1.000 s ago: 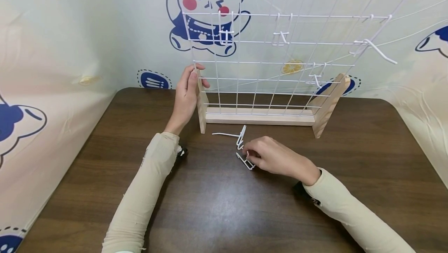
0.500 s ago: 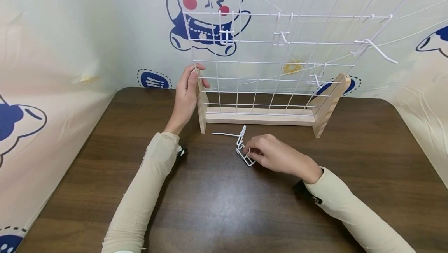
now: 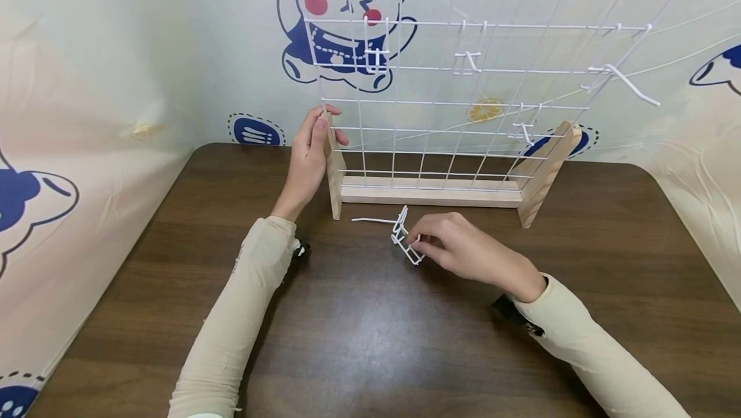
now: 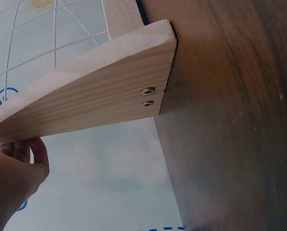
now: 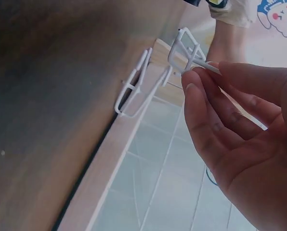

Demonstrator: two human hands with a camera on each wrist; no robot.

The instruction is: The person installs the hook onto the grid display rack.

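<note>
My left hand [image 3: 305,164] grips the left wooden side panel [image 3: 334,186] of a white wire grid rack [image 3: 434,131], fingers behind it and thumb in front. In the left wrist view the outer face of that panel shows two metal screws [image 4: 147,91]. My right hand [image 3: 471,251] pinches the prong of a white wire hook [image 5: 192,57] between thumb and fingertips, over the table in front of the rack. Beside it, a second white wire hook [image 3: 373,220] lies on the table, its long prong pointing left. The held hook overlaps this one in the head view.
Several white hooks, such as the long one at the right [image 3: 633,88], hang on the grid. A wooden crossbar [image 3: 431,196] joins its left and right panels [image 3: 547,173]. The brown table [image 3: 359,341] backs onto a printed cloth [image 3: 191,51].
My right hand has moved slightly away from me, toward the rack, carrying the pinched hook closer to the lying one. The left hand stays in place on the panel.
</note>
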